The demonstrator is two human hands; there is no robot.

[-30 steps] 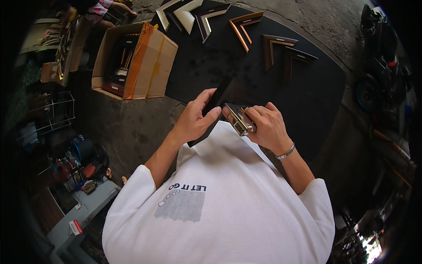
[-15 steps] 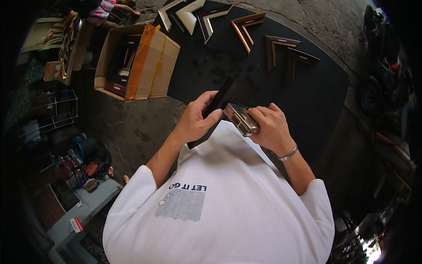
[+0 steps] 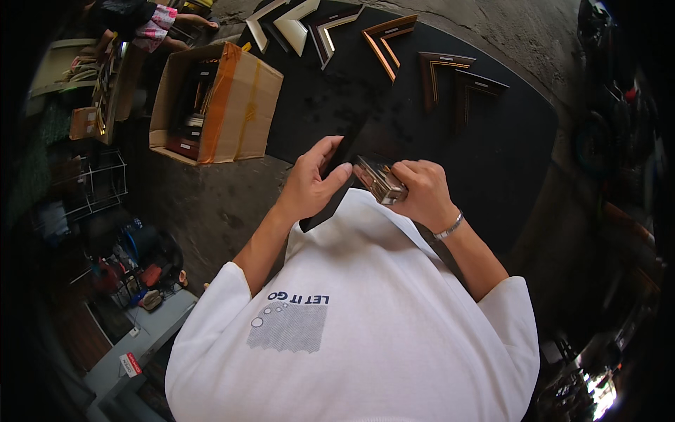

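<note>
My left hand [image 3: 312, 176] grips a long dark picture frame piece [image 3: 328, 208], thumb on its near face and fingers behind. The piece slants up and away from my shirt; its far end blends into the black table. My right hand [image 3: 426, 188] is closed around a boxy, shiny metal tool [image 3: 380, 181] that looks like a staple gun. Its left end is right beside the frame piece, close to my left thumb; I cannot tell whether they touch. Picture frame corner samples [image 3: 389, 43] lie in a row along the table's far edge.
The black table [image 3: 492, 169] has a rounded right edge. Left of it stands an open cardboard box [image 3: 253, 112] holding more frame corners. A person in patterned shorts [image 3: 156, 28] is at the far left. A wire rack [image 3: 98, 184] and a grey bench [image 3: 140, 344] lie left.
My right hand and the metal tool have shifted slightly left and away from me, nearer the frame piece. My left hand still holds the piece, almost in place.
</note>
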